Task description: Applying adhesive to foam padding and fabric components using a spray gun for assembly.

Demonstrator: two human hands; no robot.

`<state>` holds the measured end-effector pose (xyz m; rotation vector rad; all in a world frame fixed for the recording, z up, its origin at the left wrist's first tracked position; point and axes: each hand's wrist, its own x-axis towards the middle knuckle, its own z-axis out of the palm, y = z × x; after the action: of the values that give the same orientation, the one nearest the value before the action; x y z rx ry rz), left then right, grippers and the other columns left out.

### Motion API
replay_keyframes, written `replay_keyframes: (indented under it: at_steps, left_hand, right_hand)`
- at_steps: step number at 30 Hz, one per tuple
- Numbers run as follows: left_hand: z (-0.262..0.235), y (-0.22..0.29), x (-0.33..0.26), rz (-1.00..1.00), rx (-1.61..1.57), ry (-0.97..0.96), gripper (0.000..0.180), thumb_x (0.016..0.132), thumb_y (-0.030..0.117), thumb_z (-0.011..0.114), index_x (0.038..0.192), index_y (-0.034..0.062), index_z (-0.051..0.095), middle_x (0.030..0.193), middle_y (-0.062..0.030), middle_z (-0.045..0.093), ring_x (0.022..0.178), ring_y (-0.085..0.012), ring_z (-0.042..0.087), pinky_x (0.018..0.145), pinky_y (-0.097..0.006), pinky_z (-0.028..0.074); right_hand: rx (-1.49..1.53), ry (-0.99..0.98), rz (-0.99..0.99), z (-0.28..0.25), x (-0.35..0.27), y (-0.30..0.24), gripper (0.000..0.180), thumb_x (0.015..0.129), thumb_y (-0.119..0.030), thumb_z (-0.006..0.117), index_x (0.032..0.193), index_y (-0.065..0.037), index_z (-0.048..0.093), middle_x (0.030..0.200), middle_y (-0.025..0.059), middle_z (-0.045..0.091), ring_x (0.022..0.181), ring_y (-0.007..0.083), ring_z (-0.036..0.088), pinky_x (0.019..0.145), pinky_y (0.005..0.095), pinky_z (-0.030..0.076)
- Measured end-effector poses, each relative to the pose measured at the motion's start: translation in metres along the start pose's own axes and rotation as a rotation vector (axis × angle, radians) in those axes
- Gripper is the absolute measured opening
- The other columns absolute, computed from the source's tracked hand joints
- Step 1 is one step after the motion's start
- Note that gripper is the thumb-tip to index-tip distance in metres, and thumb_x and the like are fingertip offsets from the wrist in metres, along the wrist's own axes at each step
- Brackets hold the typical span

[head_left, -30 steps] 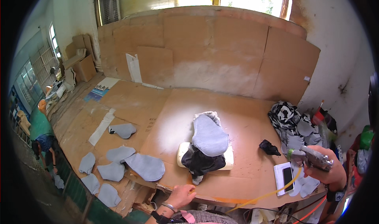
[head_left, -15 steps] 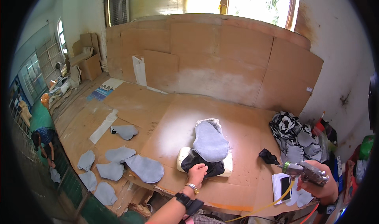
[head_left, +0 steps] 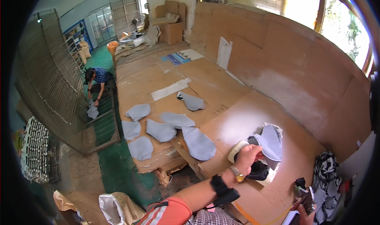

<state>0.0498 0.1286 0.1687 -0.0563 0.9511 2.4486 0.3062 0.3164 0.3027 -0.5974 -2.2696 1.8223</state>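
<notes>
My left hand (head_left: 249, 158) pinches the edge of a grey fabric piece (head_left: 269, 142) and bends it up. That piece rests on a cream-coloured block (head_left: 238, 149), with black cloth (head_left: 258, 170) under and beside my hand. At the lower right, my right hand (head_left: 306, 216) is wrapped round a metal spray gun (head_left: 307, 198). Dark cloth (head_left: 300, 182) covers the gun's front end. Left of the block, several rounded grey fabric pieces (head_left: 199, 143) lie flat on the cardboard-covered table, some overlapping.
Cardboard sheets (head_left: 273, 62) line the wall behind the table. A black-and-white patterned cloth heap (head_left: 326, 177) lies at the right. Beyond the table's left edge, a co-worker (head_left: 99, 82) bends over a rack (head_left: 103, 124). An open sack (head_left: 120, 209) stands at the lower left.
The view has swung left, so the table sits further right. My left hand has moved from the black cloth to the grey piece's edge and lifted it. The spray gun stays in my right hand.
</notes>
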Motion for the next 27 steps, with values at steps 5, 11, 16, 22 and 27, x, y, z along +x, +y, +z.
replay_keyframes:
  at_steps: [5,11,16,22,27]
  left_hand:
    - [-0.075,0.097,-0.082,0.113,-0.072,0.181,0.016,0.087,0.017,0.061,0.094,0.0026,0.063,0.094,-0.0105,0.068,0.086,-0.0217,0.067,0.083,-0.036,0.053]
    - [-0.197,0.185,-0.157,0.515,-0.221,0.502,0.013,0.088,0.015,0.058,0.094,0.0040,0.059,0.091,-0.0102,0.065,0.089,-0.0252,0.062,0.084,-0.041,0.049]
    - [-0.264,0.244,-0.200,0.728,-0.069,0.911,0.013,0.089,0.018,0.058,0.083,0.0062,0.056,0.080,-0.0064,0.062,0.072,-0.0207,0.065,0.064,-0.031,0.047]
    - [-0.325,0.301,-0.190,0.581,0.050,0.951,0.012,0.087,0.020,0.054,0.090,0.0079,0.057,0.083,-0.0058,0.061,0.082,-0.0245,0.064,0.076,-0.040,0.045]
    - [-0.378,0.335,-0.097,0.384,-0.116,0.780,0.017,0.091,0.021,0.042,0.088,0.0053,0.050,0.087,-0.0114,0.058,0.084,-0.0345,0.063,0.080,-0.050,0.044]
  right_hand:
    - [-0.088,-0.277,-0.094,0.037,0.026,0.016,0.050,0.088,-0.001,0.060,0.135,0.000,0.043,0.108,0.0051,0.058,0.092,0.0131,0.056,0.074,0.0270,0.051]
    - [0.049,-0.418,0.002,0.096,0.038,0.012,0.057,0.087,0.001,0.060,0.140,-0.002,0.039,0.106,0.0038,0.058,0.090,0.0123,0.056,0.074,0.0266,0.052]
    - [0.100,-0.514,0.063,0.143,0.037,0.001,0.031,0.088,-0.002,0.062,0.118,0.001,0.057,0.099,0.0045,0.062,0.089,0.0126,0.058,0.076,0.0269,0.051]
    - [-0.005,-0.464,0.140,0.194,0.028,-0.012,0.018,0.090,-0.015,0.061,0.107,-0.009,0.062,0.085,-0.0005,0.066,0.045,0.0025,0.041,0.036,0.0197,0.027]
    - [-0.093,-0.366,0.102,0.218,0.020,-0.005,0.021,0.089,-0.014,0.064,0.109,-0.008,0.062,0.087,-0.0015,0.064,0.062,0.0056,0.051,0.049,0.0206,0.038]
